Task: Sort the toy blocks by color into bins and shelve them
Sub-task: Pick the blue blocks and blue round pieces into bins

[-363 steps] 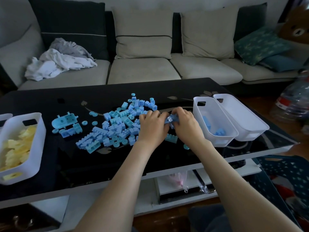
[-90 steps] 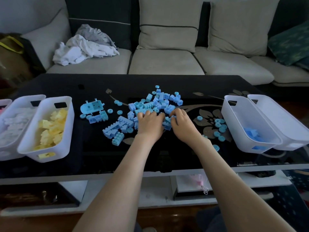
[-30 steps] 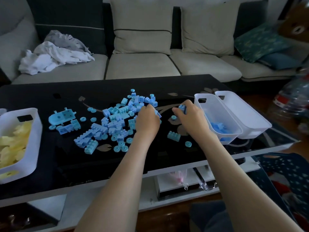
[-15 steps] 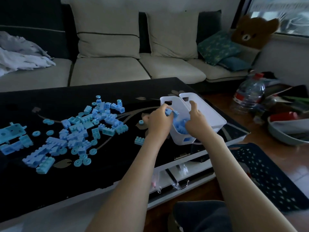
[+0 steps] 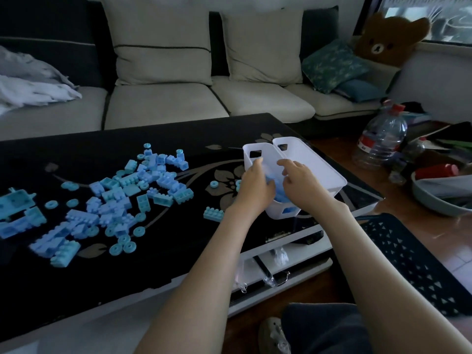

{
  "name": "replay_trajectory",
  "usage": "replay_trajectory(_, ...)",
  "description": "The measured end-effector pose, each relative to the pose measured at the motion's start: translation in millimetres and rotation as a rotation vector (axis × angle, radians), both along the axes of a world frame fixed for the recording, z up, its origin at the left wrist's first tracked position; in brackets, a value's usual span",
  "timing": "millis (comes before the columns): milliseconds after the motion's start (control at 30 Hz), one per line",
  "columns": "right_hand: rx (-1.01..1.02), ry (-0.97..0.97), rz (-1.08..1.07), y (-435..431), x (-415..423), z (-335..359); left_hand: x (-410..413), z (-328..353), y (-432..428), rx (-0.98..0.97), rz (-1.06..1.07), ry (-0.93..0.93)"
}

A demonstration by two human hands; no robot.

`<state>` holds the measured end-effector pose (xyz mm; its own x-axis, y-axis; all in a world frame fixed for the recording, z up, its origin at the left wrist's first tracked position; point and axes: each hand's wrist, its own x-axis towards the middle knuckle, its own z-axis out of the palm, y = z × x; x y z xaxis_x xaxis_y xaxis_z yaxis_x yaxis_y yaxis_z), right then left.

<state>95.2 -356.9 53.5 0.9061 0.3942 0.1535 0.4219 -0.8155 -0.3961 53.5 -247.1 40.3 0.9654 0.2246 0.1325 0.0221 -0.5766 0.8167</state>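
Left hand (image 5: 255, 187) has dipped into the bin (image 5: 266, 148), right hand (image 5: 302, 180) spread open.

Light-blue plastic toy blocks (image 5: 122, 198) lie scattered over the left half of the black glass worktop (image 5: 76, 277). At its right edge two white plastic bins stand touching; the left bin (image 5: 247, 150) holds blocks, the right bin (image 5: 321, 169) beside it. One lone block (image 5: 213, 214) lies between pile and bins.

Single head-worn wide-angle view, forward and down; black table (image 5: 158, 254) close below; sofa (image 5: 166, 103) farther ahead
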Motion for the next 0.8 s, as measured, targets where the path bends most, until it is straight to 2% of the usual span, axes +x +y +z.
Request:
replay_trajectory(67,0.008,0.026,0.029,7,-2,-2,-4,1,5,-0.069,-0.028,-0.008)
replay_trajectory(200,0.012,0.059,0.077,17,-7,-5,-7,0,8,-0.072,-0.021,-0.036)
replay_trajectory(367,-0.082,-0.145,0.023,29,-12,-4,-21,9,9,-0.214,-0.088,-0.019)
replay_trajectory(433,-0.050,-0.199,0.037,36,-19,-1,-26,12,12,-0.225,-0.056,-0.038)
replay_trajectory(533,-0.050,-0.220,0.138,52,-37,-1,-39,7,30,-0.005,0.050,-0.042)
replay_trajectory(633,-0.078,-0.205,0.264,75,-57,-10,-51,-5,55,0.340,0.126,0.040)
replay_trajectory(700,-0.098,-0.140,0.355,97,-73,-20,-67,-11,75,0.427,0.212,0.093)
replay_trajectory(800,-0.015,-0.053,0.412,131,-100,-33,-98,-14,112,0.492,0.279,0.136)
